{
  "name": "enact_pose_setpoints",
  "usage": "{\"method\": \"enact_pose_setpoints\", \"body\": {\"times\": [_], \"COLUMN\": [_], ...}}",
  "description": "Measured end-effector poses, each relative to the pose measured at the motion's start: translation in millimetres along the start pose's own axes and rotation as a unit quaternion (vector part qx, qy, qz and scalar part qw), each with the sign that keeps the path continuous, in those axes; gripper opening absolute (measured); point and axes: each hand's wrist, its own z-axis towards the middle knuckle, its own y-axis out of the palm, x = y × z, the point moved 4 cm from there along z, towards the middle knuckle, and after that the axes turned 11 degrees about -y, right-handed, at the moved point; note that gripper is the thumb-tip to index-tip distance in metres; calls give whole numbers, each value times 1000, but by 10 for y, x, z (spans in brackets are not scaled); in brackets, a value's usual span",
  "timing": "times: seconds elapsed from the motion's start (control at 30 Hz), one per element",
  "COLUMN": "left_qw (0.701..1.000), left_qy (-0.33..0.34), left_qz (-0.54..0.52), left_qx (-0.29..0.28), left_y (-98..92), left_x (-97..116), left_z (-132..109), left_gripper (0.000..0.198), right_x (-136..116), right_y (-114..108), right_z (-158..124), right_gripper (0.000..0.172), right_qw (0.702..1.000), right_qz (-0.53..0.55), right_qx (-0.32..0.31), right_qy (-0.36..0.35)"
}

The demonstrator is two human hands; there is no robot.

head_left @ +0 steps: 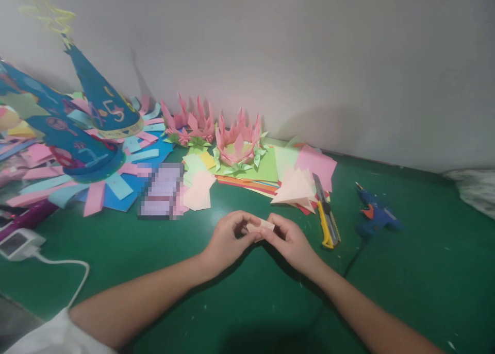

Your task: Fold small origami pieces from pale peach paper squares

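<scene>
A small piece of pale peach paper (261, 225) is pinched between my two hands above the green table. My left hand (229, 240) grips its left end with thumb and fingers. On the other end, my right hand (291, 239) closes with the thumb laid on top. The paper looks folded, though the fingers cover much of it. Beyond my right hand lie folded peach paper triangles (296, 189) and a yellow box cutter (325, 217). More pale peach paper (199, 190) lies beyond my left hand.
Two pink paper crowns (238, 140) (189, 122) stand by the wall, near stacked coloured paper (266, 166). Blue cone hats (98, 96) with paper strips fill the left. A blurred-out phone-shaped object (161, 189) lies nearby. At right rests a blue glue gun (381, 217); a white cable (83, 264) runs at left.
</scene>
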Motion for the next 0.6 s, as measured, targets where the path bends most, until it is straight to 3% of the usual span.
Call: {"method": "enact_pose_setpoints", "body": {"times": [0.3, 0.6], "left_qw": [999, 995], "left_qy": [12, 75], "left_qz": [34, 53], "left_qx": [13, 25], "left_y": [-7, -32], "left_x": [63, 138], "left_z": [-12, -38], "left_gripper": [15, 8], "right_x": [-6, -21], "right_y": [24, 31], "right_z": [-1, 0], "right_gripper": [33, 35], "right_qw": [1000, 999], "right_qz": [-29, -49], "right_qx": [7, 17], "right_qy": [2, 2]}}
